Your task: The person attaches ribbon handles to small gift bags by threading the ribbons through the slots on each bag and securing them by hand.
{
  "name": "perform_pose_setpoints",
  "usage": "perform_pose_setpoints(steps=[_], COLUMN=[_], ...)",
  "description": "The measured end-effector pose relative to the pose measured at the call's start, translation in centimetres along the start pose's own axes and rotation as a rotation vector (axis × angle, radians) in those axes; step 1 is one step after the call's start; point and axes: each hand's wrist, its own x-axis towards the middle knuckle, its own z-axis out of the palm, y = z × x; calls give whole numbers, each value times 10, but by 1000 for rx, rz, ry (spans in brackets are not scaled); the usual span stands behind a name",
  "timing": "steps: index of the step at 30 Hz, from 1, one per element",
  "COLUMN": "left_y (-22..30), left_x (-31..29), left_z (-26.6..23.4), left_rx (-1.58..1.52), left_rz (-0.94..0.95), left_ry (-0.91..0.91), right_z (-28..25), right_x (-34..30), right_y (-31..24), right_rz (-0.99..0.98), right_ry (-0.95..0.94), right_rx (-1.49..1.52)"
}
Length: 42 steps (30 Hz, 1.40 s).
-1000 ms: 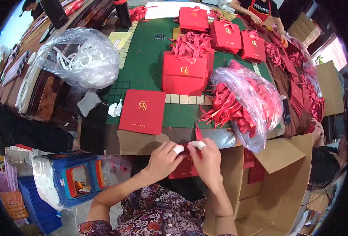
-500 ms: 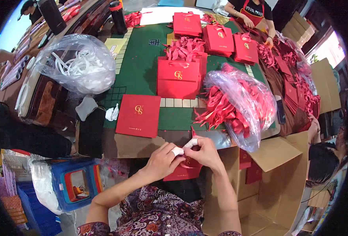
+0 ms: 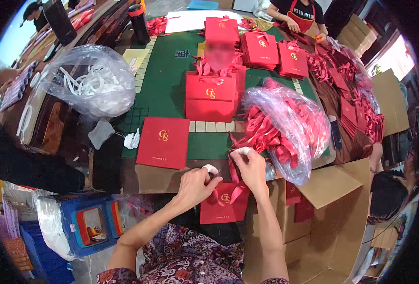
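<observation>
Pinching a red ribbon (image 3: 232, 191), my left hand (image 3: 196, 183) and right hand (image 3: 251, 168) worked at the small red bag (image 3: 223, 204) at six o'clock; finished bags (image 3: 210, 94) stood at twelve, a flat bag (image 3: 164, 142) waited at ten.

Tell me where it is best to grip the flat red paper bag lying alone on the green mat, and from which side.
Probably grip the flat red paper bag at its near edge, coming from the person's side. That edge lies at the rim of the green mat, so fingers could slide under it there.
</observation>
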Motion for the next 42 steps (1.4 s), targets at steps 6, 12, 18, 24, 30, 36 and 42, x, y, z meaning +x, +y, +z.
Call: perform_pose_setpoints(steps=[6,12,18,24,30,36,42], left_y=[4,0,1,4,-18,-2,0], left_x=[4,3,3,3,-5,-23,-52], left_z=[2,7,10,8,14,-5,-16], left_rx=[1,-211,-459,-468,-816,-487,-374], left_rz=[-43,-123,-151,-204,-20,30,88], left_ry=[4,141,99,34,15,-338,-308], right_z=[7,-1,-7,-10,-28,-29,-34], right_x=[-4,-21,-29,-30,-29,-16,7], right_y=[0,6,6,9,-3,-4,9], right_rz=[-5,179,287,244,219,217,211], right_ry=[-90,-247,-422,-422,-290,-107,64], right_rx=[-230,306,624,582,635,558,523])
